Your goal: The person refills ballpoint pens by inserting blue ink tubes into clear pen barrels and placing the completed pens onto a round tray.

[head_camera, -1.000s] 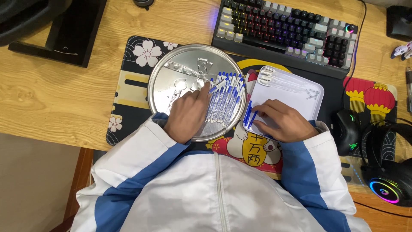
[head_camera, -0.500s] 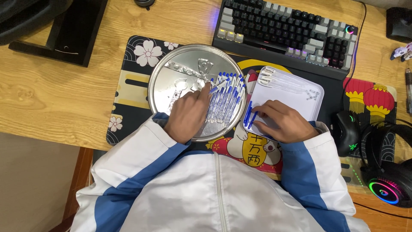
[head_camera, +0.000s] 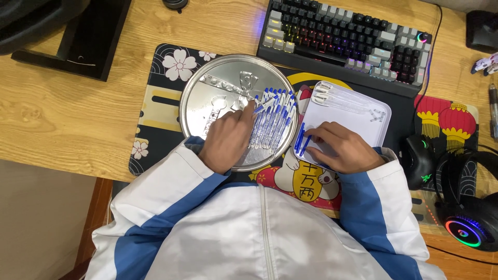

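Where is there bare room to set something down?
Bare wood lies left of the flowered mat, below the black stand. The round metal tray is bare on its left half. It is crowded around both hands, the white tray and the keyboard.

Light wooden desk (head_camera: 78, 119), black monitor base (head_camera: 83, 39) upper left, patterned desk mat (head_camera: 155, 103) centre, backlit keyboard (head_camera: 345, 44) top, black mouse (head_camera: 421, 162) and headset (head_camera: 469, 218) right, pen (head_camera: 493, 111) at right edge

A single head-worn camera is looking steeply down from close above the wooden desk (head_camera: 78, 119), taking in the person's sleeves, the round metal tray (head_camera: 207, 93) and the keyboard (head_camera: 347, 41).
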